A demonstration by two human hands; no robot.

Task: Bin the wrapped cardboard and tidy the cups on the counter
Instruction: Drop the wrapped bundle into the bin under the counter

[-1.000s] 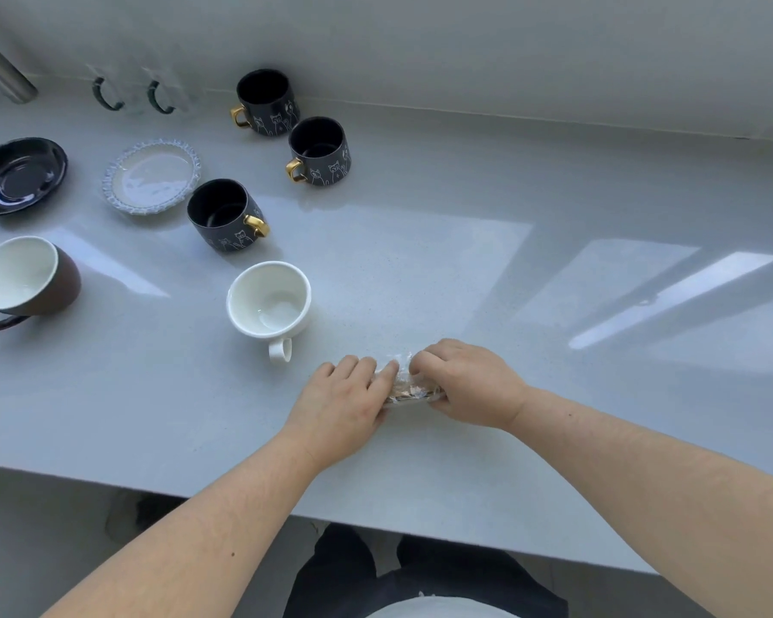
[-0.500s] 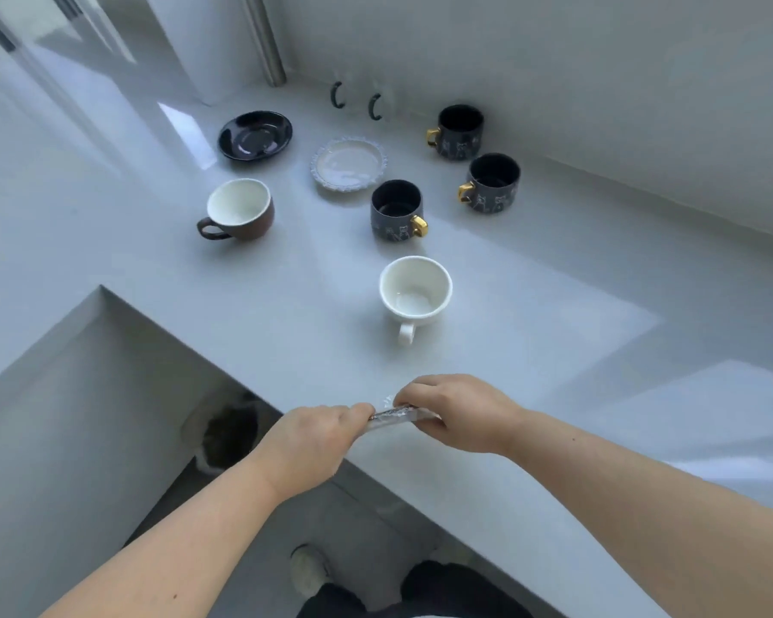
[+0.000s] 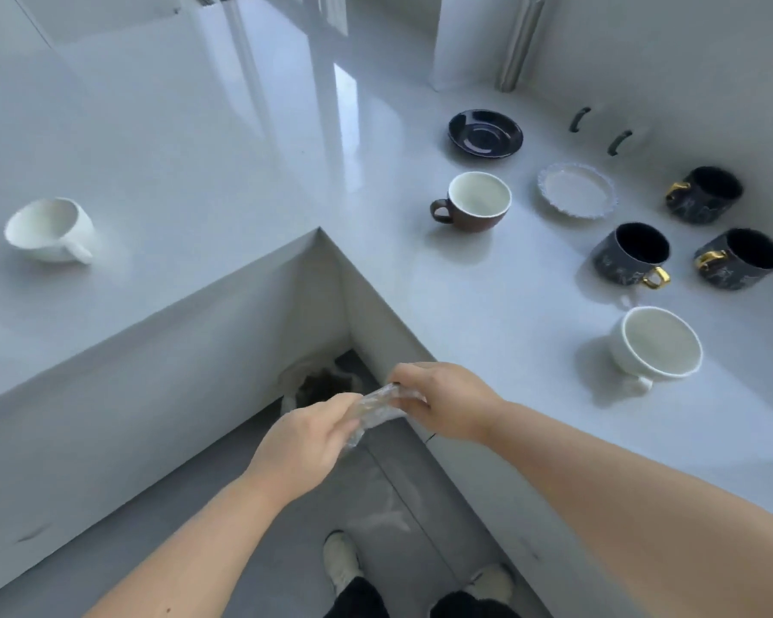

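both hands hold the wrapped cardboard (image 3: 378,408) in the air, off the counter (image 3: 487,283) and over the floor in the inside corner where the two runs of counter meet. the left hand (image 3: 304,443) is clenched on the packet's lower, nearer end; the right hand (image 3: 442,401) pinches its upper, farther end between fingers and thumb. the packet is a thin, crinkled strip, and its long axis runs from left hand up and right to right hand, so it lies stretched between the two sets of fingers, not below either.

the bin (image 3: 320,388) sits on the floor tucked into that same corner, just beyond and below the packet, partly hidden by the left hand. the left hand looks nearer to it. i judge the drop needs only a short reach forward and down.

the cups (image 3: 657,347) stand on the counter to the right of the packet, not yet tidied; one white cup (image 3: 50,229) sits well apart, on the counter's left run.
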